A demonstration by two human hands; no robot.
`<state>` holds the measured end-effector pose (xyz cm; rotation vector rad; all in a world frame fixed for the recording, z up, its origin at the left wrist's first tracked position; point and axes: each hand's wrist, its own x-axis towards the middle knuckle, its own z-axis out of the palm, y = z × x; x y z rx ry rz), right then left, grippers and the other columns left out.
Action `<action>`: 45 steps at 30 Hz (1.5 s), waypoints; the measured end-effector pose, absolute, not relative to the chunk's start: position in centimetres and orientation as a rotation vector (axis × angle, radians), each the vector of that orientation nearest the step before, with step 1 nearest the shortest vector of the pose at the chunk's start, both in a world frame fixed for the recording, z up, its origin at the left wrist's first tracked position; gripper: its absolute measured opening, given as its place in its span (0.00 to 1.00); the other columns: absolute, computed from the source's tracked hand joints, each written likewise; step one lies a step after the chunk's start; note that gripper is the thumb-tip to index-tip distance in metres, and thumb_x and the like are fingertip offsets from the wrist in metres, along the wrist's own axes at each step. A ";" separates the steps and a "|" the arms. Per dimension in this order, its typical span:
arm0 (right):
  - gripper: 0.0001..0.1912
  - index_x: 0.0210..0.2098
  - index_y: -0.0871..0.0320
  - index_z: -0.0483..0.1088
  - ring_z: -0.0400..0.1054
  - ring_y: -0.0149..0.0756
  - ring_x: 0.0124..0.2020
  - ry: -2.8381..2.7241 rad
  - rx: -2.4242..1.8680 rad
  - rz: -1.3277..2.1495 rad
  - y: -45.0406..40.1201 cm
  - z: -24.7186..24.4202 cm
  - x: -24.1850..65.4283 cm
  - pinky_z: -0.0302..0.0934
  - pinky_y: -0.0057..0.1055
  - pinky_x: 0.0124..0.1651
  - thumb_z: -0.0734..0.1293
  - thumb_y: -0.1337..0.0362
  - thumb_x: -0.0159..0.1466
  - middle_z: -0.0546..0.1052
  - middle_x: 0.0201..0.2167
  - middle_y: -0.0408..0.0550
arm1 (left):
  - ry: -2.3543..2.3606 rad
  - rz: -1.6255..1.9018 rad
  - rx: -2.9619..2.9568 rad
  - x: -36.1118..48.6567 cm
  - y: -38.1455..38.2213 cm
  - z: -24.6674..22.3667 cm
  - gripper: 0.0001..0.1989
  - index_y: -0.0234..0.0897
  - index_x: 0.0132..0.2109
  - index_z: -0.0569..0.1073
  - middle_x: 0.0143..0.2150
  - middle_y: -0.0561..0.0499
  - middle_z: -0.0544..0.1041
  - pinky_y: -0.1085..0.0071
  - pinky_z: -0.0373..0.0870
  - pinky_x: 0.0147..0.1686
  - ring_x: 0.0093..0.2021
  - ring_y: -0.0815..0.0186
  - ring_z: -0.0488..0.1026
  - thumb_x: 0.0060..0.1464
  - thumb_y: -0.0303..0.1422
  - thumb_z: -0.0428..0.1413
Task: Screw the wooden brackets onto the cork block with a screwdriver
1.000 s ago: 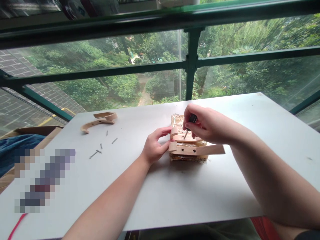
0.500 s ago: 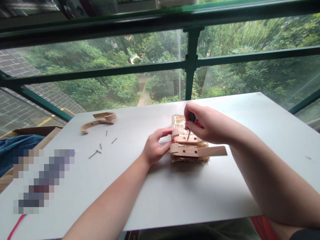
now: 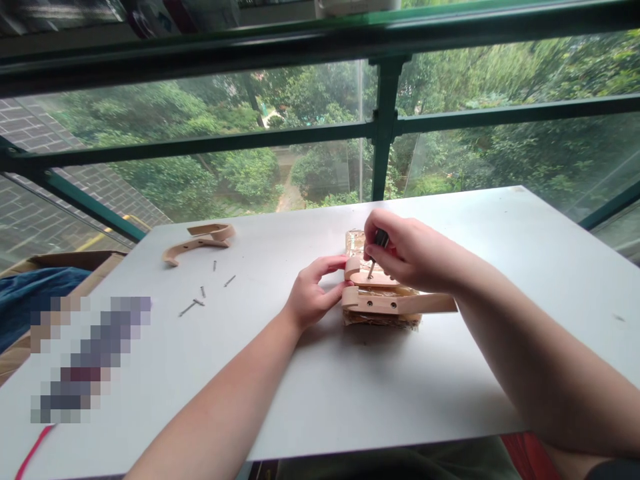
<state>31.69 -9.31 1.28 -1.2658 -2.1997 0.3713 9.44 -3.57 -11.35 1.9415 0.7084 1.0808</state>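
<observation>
My right hand [image 3: 405, 253] grips a small screwdriver [image 3: 379, 243] with a dark handle, its tip down on the far wooden hook piece [image 3: 367, 277]. That piece lies on a chipboard block [image 3: 383, 317] wrapped in clear film, in the middle of the white table [image 3: 350, 373]. A second wooden hook piece [image 3: 400, 303] with two holes lies across the block's near side. My left hand [image 3: 310, 293] pinches the curled left ends of the two pieces, thumb on the near one.
A third curved wooden hook [image 3: 197, 243] lies at the table's far left. Several loose screws [image 3: 200, 297] are scattered beside it. A cardboard box with blue cloth [image 3: 30, 293] stands off the left edge. Green window rails [image 3: 385, 127] run close behind the table.
My right hand has tilted and shifted slightly with the screwdriver over the far piece. The block and near piece have shifted a little to the right. My left hand stays put.
</observation>
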 end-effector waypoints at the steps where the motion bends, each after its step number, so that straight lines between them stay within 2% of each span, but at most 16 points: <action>1: 0.04 0.39 0.55 0.61 0.61 0.32 0.27 -2.217 -1.273 0.383 -9.3 1.3 31.7 0.52 0.29 0.30 0.61 0.67 0.63 0.72 0.29 0.44 | 0.706 1.082 1.947 9.4 -3.6 -11.3 0.21 0.39 0.55 0.75 0.56 0.43 0.77 0.54 0.71 0.61 0.57 0.54 0.74 0.53 0.33 0.63; 7: 0.12 0.41 0.55 0.62 0.65 0.35 0.32 -2.273 -1.305 0.484 -9.7 1.9 32.2 0.55 0.30 0.34 0.59 0.73 0.59 0.74 0.34 0.46 | 0.686 1.058 1.955 9.4 -3.5 -11.2 0.21 0.39 0.55 0.74 0.56 0.43 0.77 0.54 0.70 0.61 0.57 0.54 0.74 0.54 0.32 0.63; 17: 0.09 0.42 0.54 0.62 0.65 0.36 0.30 -2.296 -1.408 0.412 -9.9 2.1 32.4 0.55 0.31 0.34 0.57 0.70 0.63 0.75 0.33 0.47 | 0.700 1.059 1.961 9.3 -3.4 -11.4 0.21 0.38 0.55 0.74 0.57 0.42 0.76 0.53 0.70 0.62 0.58 0.53 0.74 0.53 0.33 0.63; 24: 0.10 0.46 0.53 0.63 0.66 0.35 0.29 -2.318 -1.428 0.387 -10.0 2.3 32.2 0.54 0.30 0.33 0.56 0.67 0.66 0.76 0.33 0.46 | 0.704 1.065 1.973 9.3 -3.4 -11.4 0.21 0.39 0.55 0.74 0.58 0.42 0.75 0.53 0.67 0.63 0.59 0.52 0.72 0.53 0.32 0.63; 29: 0.03 0.37 0.54 0.64 0.61 0.32 0.25 -2.331 -1.455 0.269 -9.7 2.4 32.3 0.49 0.29 0.29 0.62 0.62 0.65 0.72 0.27 0.42 | 0.720 1.067 1.979 9.3 -3.5 -11.4 0.21 0.39 0.55 0.74 0.57 0.42 0.76 0.55 0.68 0.63 0.58 0.53 0.73 0.53 0.33 0.64; 33: 0.11 0.31 0.54 0.59 0.56 0.30 0.23 -2.275 -1.463 0.179 -9.3 2.1 32.3 0.46 0.29 0.27 0.64 0.56 0.64 0.68 0.23 0.40 | 0.724 1.055 1.952 9.3 -3.5 -11.5 0.21 0.38 0.55 0.74 0.58 0.42 0.75 0.56 0.69 0.62 0.58 0.54 0.74 0.53 0.33 0.63; 39: 0.17 0.26 0.54 0.55 0.52 0.28 0.20 -2.197 -1.488 0.179 -9.2 1.7 32.1 0.44 0.28 0.25 0.66 0.54 0.62 0.64 0.18 0.37 | 0.721 1.063 1.942 9.3 -3.5 -11.6 0.22 0.38 0.55 0.74 0.57 0.42 0.76 0.55 0.68 0.62 0.58 0.53 0.74 0.53 0.33 0.63; 45: 0.17 0.25 0.55 0.58 0.53 0.28 0.20 -2.135 -1.546 0.180 -9.1 1.5 32.1 0.45 0.29 0.25 0.64 0.53 0.63 0.66 0.18 0.39 | 0.709 1.089 1.956 9.4 -3.5 -11.7 0.21 0.39 0.55 0.74 0.57 0.43 0.76 0.55 0.68 0.62 0.58 0.53 0.74 0.53 0.33 0.63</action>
